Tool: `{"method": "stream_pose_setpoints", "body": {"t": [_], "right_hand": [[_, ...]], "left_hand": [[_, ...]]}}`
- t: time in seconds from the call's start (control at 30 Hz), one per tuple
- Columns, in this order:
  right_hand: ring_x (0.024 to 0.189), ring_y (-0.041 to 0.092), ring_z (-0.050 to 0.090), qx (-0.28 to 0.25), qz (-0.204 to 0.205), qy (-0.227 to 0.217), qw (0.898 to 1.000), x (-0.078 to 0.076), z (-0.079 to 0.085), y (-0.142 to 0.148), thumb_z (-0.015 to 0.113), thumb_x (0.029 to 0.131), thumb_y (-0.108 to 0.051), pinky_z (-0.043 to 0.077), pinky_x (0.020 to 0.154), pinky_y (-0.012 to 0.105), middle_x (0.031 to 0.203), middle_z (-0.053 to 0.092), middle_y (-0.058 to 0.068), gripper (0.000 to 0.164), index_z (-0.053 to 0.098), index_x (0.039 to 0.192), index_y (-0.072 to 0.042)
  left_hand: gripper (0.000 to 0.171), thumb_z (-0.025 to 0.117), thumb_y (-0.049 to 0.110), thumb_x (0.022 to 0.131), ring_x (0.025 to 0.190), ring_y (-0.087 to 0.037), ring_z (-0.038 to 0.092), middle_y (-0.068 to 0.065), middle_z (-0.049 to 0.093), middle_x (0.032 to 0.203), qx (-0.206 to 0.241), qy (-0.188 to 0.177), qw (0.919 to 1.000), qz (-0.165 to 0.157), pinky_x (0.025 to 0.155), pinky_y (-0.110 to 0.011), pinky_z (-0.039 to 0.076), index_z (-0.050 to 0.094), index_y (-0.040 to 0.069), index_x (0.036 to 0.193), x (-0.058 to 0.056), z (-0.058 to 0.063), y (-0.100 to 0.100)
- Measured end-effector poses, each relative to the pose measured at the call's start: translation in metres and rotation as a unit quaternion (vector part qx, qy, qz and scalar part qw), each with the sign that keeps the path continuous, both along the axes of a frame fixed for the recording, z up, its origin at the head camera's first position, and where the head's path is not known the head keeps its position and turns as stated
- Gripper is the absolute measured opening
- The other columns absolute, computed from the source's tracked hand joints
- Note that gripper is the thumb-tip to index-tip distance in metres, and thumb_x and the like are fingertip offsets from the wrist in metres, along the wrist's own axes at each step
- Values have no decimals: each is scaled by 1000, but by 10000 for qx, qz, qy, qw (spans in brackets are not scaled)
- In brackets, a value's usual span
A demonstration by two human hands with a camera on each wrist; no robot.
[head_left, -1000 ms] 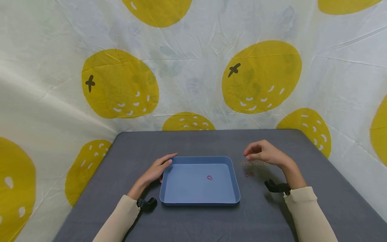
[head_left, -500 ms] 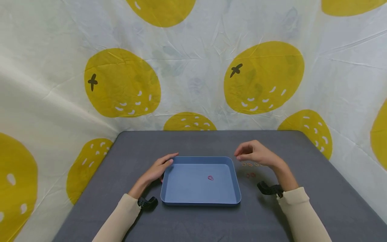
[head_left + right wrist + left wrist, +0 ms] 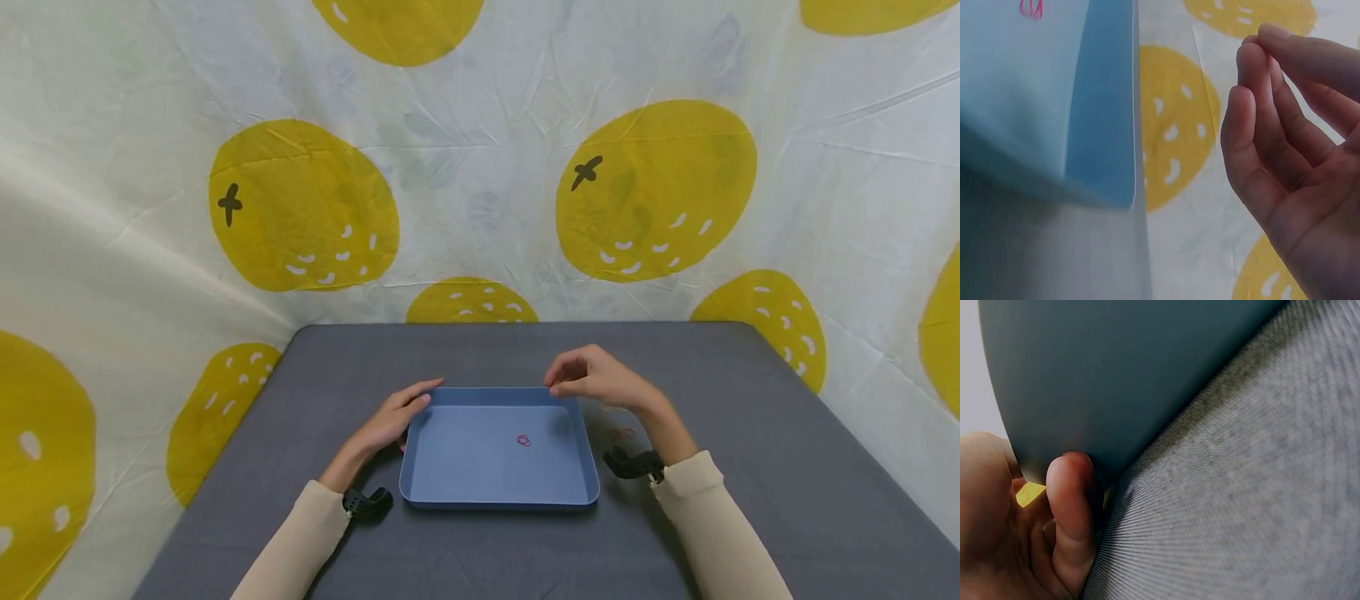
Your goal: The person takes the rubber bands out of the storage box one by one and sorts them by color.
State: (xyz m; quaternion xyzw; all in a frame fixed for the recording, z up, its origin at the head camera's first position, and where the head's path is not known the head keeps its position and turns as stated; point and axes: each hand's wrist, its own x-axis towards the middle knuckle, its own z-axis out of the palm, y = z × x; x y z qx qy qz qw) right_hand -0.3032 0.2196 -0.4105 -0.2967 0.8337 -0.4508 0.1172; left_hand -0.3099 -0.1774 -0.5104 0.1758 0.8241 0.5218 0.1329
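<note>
A shallow blue tray [image 3: 457, 479] lies on the grey table, with small red rubber bands [image 3: 523, 440] on its floor. My left hand [image 3: 384, 423] holds the tray at its back left corner, thumb over the rim; in the left wrist view a curled finger [image 3: 1069, 500] presses the outer wall. Over the tray's back right corner is my right hand [image 3: 603, 382], thumb and fingertips brought together. In the right wrist view the fingertips [image 3: 1254, 59] meet beside the tray wall [image 3: 1104, 112]; I cannot tell whether a band is pinched there.
Right of the tray, red rubber bands [image 3: 628, 433] lie on the table [image 3: 480, 554], partly under the right forearm. Orange bands [image 3: 611, 408] behind them are mostly hidden by the right hand and wrist. A white cloth [image 3: 480, 208] with yellow fruit prints hangs behind the table.
My right hand has moved left from above the rows of bands to the tray's back right corner, fingertips still together. The left hand and the tray have stayed in place.
</note>
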Motion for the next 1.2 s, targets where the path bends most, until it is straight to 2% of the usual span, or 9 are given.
{"method": "stream_pose_setpoints", "body": {"t": [0.17,0.33,0.53,0.6,0.77,0.83,1.0,1.2], "right_hand": [[80,17,68,-164,338,-47,9993,-3,-1,-19,75,95,-10,59,77,32,100,73,27,9,77,102,-4],[84,31,71,-144,596,-22,9981,-5,-9,-34,75,95,-8,61,79,32,98,75,23,13,76,103,3],[89,46,70,-67,715,-100,9974,-8,-23,-46,74,94,-5,61,79,32,96,75,22,17,73,103,10],[89,43,71,13,731,-119,9973,-9,-27,-49,73,94,-3,61,79,31,97,75,21,16,73,103,10],[82,16,72,368,702,-91,9968,-11,-35,-53,73,93,-2,59,76,24,96,77,13,13,76,102,6],[80,10,70,473,749,-107,9960,-12,-37,-55,74,92,-2,58,74,22,95,78,11,12,76,102,5],[79,7,70,684,856,-165,9938,-11,-41,-56,77,89,0,58,73,22,92,78,11,14,76,102,5],[76,7,67,999,725,-192,9922,-10,-45,-57,77,87,2,55,69,22,87,77,6,11,77,98,2]], "left_hand": [[47,41,37,113,48,-18,52,-16,45,158,43,-31,10000,-51,43,-34,49,43,27,159,0,1,1],[47,42,37,113,48,-18,51,-14,44,159,19,-20,10000,-55,43,-33,49,44,28,159,1,2,2],[47,41,36,113,45,-17,49,-15,44,158,18,32,9999,-101,43,-32,49,43,25,159,1,2,1],[47,41,35,113,44,-17,49,-16,45,158,36,30,9999,-125,43,-32,48,42,25,160,1,2,1],[48,41,33,114,44,-18,48,-17,45,157,75,10,9999,-150,42,-31,47,41,22,160,1,3,-1],[48,41,34,113,44,-17,48,-17,44,157,59,9,9999,-138,43,-32,48,41,22,160,1,3,-1],[48,42,34,113,44,-17,49,-16,43,159,-2,46,9999,-110,43,-33,49,42,22,160,1,4,-1],[49,42,35,113,44,-18,49,-16,45,158,13,44,9999,-131,43,-33,49,42,23,160,1,3,-1]]}}
